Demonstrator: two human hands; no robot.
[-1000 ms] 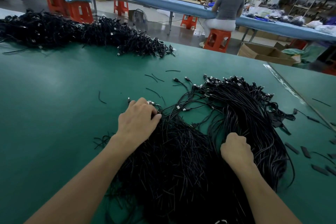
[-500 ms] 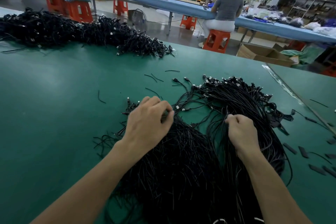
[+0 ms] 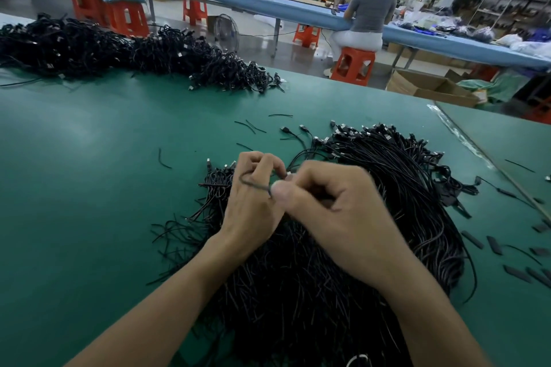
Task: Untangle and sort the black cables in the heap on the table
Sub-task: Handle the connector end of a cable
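A big heap of black cables (image 3: 387, 188) with small plugs lies on the green table (image 3: 89, 188), fanned out in front of me. My left hand (image 3: 253, 202) is over the heap's left part, fingers curled round a thin black cable (image 3: 253, 185) that loops across its back. My right hand (image 3: 337, 205) has come up beside it and pinches the same cable at a small silver plug end between thumb and fingers. Both hands are raised a little above the heap.
A second long heap of black cables (image 3: 119, 50) lies along the table's far left edge. Loose cable bits (image 3: 250, 126) and flat black pieces (image 3: 495, 244) are scattered on the table. A person on an orange stool (image 3: 353, 65) sits at the blue table beyond.
My right hand has left the heap's right side and moved up and left to meet my left hand. My left hand has lifted one cable out of the heap.
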